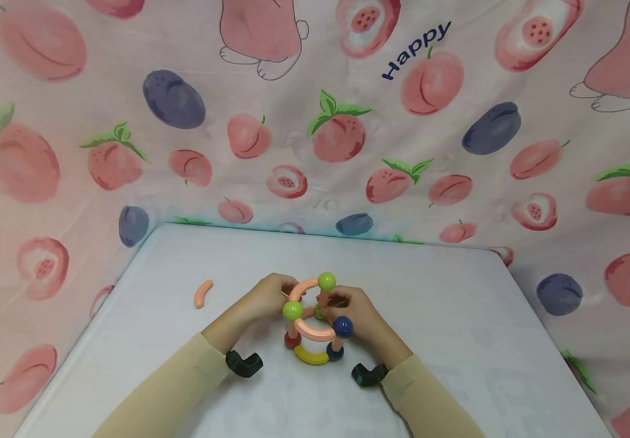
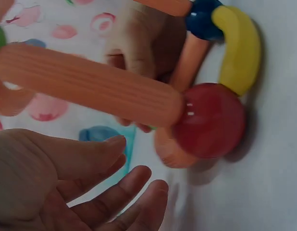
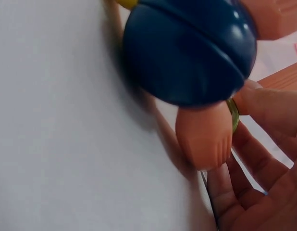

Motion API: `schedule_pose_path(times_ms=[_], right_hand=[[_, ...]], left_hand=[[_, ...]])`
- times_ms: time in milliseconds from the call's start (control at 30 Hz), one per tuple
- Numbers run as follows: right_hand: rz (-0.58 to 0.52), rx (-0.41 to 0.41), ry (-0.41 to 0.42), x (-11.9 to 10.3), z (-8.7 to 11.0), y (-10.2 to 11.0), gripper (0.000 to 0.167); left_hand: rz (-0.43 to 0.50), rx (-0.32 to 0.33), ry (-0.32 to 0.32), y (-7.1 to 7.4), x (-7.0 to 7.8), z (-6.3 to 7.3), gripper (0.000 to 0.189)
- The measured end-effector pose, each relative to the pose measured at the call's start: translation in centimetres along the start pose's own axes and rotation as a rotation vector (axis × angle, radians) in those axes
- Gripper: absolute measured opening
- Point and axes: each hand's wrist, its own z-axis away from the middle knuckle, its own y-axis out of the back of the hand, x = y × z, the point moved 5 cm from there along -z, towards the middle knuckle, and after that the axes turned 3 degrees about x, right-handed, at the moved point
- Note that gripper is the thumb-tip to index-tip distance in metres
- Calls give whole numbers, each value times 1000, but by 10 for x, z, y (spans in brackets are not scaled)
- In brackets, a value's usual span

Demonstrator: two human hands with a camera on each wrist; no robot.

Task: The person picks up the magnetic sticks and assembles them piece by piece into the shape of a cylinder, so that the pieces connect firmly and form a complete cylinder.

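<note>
A magnetic ball-and-rod frame stands on the white table, with a curved orange rod [image 1: 315, 333], a yellow curved rod [image 1: 311, 356], a red ball [image 1: 292, 339], dark blue balls and light green balls. At its far right side my right hand [image 1: 356, 309] pinches a low green ball [image 3: 234, 115] between thumb and fingers; much of that ball is hidden. My left hand [image 1: 269, 296] is behind the left side. In the left wrist view its fingers [image 2: 110, 197] are loosely bent, apart from the upright orange rod [image 2: 91, 84] and holding nothing.
A loose curved orange rod [image 1: 202, 294] lies on the white table [image 1: 446, 340], left of my left arm. Black wrist cameras [image 1: 245, 364] sit on both wrists. A fruit-print cloth [image 1: 271, 121] hangs behind the table and along its sides.
</note>
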Motion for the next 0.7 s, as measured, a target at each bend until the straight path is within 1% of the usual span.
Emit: schedule_pose_path(times_ms=[67,133,233,333,400,467,500,600,700], right_hand=[[-4,-1,-30,0,2,1,15],[-9,-3,-59,0,4,3,16],[-6,5,-77,-3,9,8,20],[41,26,-44,-8,15,15,26],[85,40,-17,-12,20,20,28],[129,47,-4,-14,25,25,28],[146,47,-1,-14,27,27,28],[177,42,-10,-14,35,32,27],[182,29,-20,-13,42,34,28]], left_hand=[[-35,-8,-16,-6,-2,-4,26],[-65,-12,-47,-12,-1,-7,29],[-86,-17,-91,-19,1,-11,30],[-75,-26,-135,-23,4,-13,29],[-50,-40,-165,-24,6,-14,32],[-21,-64,-210,-26,9,-15,33],[-13,-76,-239,-26,11,-16,29],[41,-146,-324,-30,17,-18,16],[76,-210,-373,-35,20,-20,5]])
